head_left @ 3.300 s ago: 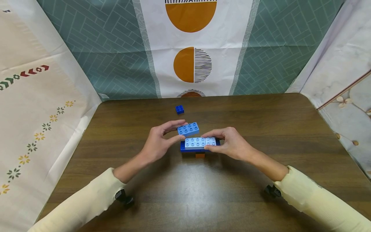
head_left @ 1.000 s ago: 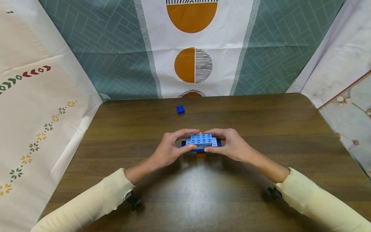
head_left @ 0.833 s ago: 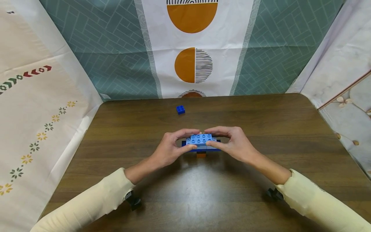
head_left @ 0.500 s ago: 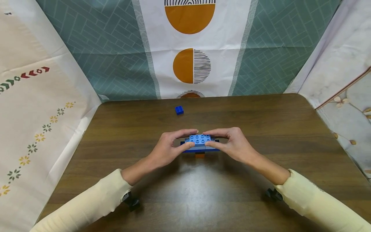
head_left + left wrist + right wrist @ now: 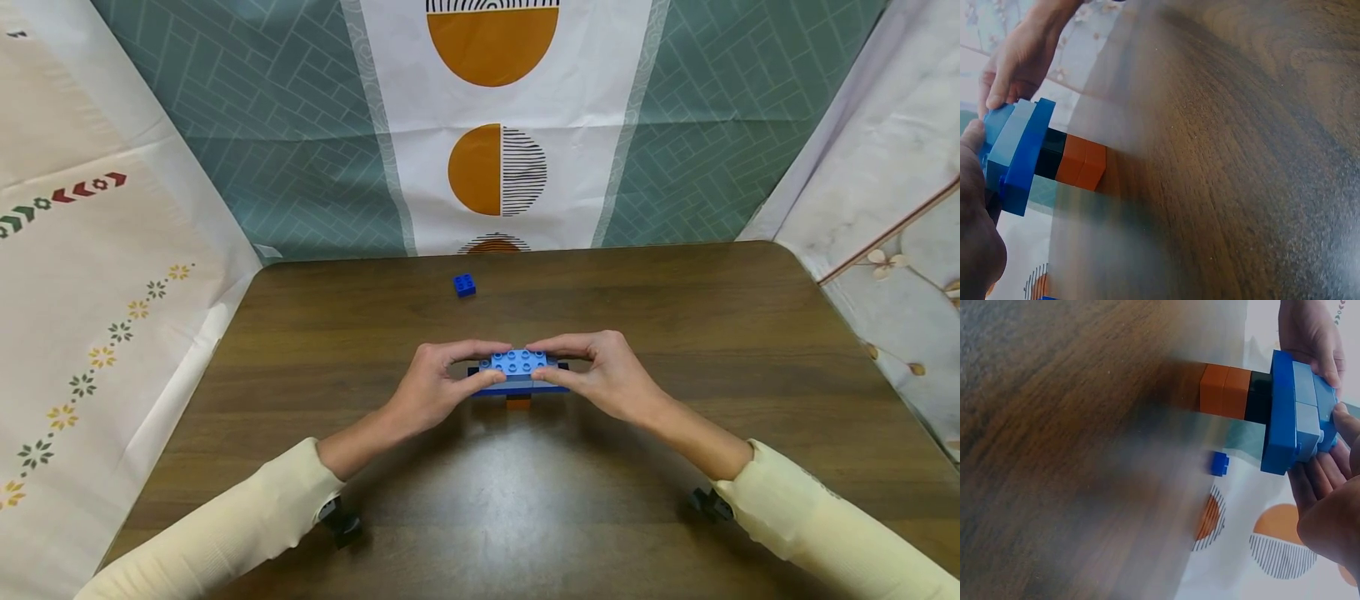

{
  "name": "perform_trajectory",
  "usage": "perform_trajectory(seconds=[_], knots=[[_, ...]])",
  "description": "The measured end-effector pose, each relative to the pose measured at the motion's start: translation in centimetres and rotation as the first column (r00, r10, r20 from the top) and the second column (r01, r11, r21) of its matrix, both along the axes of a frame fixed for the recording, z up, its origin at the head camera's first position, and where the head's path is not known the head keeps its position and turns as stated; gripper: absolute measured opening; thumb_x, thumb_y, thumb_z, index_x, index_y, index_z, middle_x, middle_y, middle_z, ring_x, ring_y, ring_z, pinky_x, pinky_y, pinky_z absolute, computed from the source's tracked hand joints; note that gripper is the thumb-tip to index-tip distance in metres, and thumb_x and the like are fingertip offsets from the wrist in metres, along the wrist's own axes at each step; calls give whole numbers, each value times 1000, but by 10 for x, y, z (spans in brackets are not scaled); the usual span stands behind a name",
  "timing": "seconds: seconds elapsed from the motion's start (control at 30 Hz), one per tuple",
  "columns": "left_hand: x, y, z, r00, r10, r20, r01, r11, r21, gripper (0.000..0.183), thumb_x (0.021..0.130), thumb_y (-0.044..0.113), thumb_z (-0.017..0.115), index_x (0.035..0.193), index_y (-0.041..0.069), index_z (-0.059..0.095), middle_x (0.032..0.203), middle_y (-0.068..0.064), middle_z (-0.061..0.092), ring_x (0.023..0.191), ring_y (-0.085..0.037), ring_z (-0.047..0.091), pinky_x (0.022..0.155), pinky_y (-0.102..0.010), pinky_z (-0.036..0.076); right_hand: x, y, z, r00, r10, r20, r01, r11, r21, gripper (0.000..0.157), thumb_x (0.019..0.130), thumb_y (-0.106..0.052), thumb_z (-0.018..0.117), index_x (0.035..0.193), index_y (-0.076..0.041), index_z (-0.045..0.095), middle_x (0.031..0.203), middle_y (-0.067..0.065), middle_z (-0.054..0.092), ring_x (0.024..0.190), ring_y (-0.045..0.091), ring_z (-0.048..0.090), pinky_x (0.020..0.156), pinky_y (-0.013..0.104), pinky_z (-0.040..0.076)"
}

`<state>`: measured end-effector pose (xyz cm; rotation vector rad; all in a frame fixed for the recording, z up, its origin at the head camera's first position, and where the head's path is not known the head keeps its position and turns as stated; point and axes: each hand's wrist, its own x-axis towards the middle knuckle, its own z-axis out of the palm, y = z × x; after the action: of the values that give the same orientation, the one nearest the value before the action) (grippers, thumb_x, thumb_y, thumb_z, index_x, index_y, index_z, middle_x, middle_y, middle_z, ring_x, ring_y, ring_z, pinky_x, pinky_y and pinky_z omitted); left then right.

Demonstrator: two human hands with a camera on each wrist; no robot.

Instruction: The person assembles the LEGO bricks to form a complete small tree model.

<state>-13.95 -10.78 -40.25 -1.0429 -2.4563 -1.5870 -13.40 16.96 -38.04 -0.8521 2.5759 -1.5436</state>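
Note:
A stack of toy building bricks stands on the table. In the wrist views it has orange bricks at the foot, a dark brick above, then a wide blue layer and a pale blue layer. On top lies a medium-blue eight-stud brick. My left hand pinches this top brick's left end between thumb and fingers. At its right end my right hand does the same, the thumb in front and fingers behind. Both hands partly cover the pale layer's ends.
A small blue four-stud brick lies on the wooden table behind the stack, left of centre. Patterned cloths hang at the back and sides. Each wrist wears a small black camera.
My left hand has brought the medium-blue brick from the left onto the pale layer. My right hand has shifted from the pale layer's right end up to the top brick.

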Motion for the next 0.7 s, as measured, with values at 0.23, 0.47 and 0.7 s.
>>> perform_trajectory(seconds=[0.23,0.47,0.7], knots=[[-1,0,-2,1000,-1,20,1,1000,4,36,97,17,81,132,13,75,126,2,76,110,-14,73,92,-45,62,-1,0,-1,1000,18,21,-18,1000,-25,32,92,-12,85,124,-9,80,118,3,78,107,17,75,94,51,60],[-1,1,-4,1000,-7,20,7,1000,25,34,97,15,80,131,12,76,124,1,77,103,-14,74,86,-44,64,-1,1,-4,999,22,40,-20,999,-34,32,93,-13,84,125,-10,79,118,0,78,106,16,73,97,49,59],[-2,1,-6,999,-4,41,1,999,50,34,97,13,81,130,11,76,124,1,77,104,-15,74,87,-43,63,-3,-1,-4,995,36,93,-30,998,-64,31,94,-11,84,125,-10,78,119,3,77,106,17,74,88,41,63]])
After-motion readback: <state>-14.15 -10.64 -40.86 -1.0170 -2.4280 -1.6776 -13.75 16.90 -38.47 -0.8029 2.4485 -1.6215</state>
